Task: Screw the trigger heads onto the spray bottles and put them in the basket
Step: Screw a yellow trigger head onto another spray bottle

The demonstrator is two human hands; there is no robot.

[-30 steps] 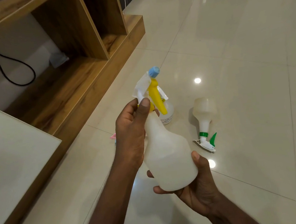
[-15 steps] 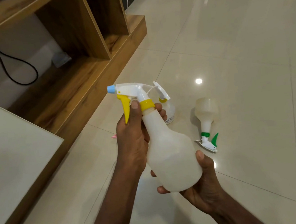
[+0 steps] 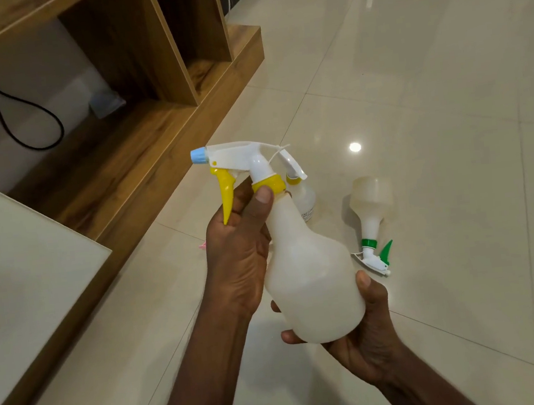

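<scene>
A tiled floor [image 3: 412, 88] is seen, with a wooden shelf unit [image 3: 138, 123] at the left and a black cable [image 3: 19, 116] looped in its recess. A pale slab [image 3: 18, 261] fills the lower left. No basket is in view.

The bottle [image 3: 309, 277] is held above the floor, tilted slightly, its base cupped and gripped by the right hand [image 3: 362, 334]. Its neck is wrapped by the left hand [image 3: 238, 254], the thumb pressed on the yellow collar [image 3: 268, 184] of the trigger head [image 3: 238, 162], whose blue nozzle points left. Behind it a second bottle [image 3: 303, 198] stands on the floor, and to the right a third bottle [image 3: 372, 211], with a green trigger, lies on its side.

The collar is judged to be mid-tightening. If it is seated crooked, the thread could be crossed and the head left loose; the smooth base could also slip in the palm under the twisting force.

Compared with a second ago, the head has been turned from pointing away to pointing left, and the thumb has been shifted onto the collar.
</scene>
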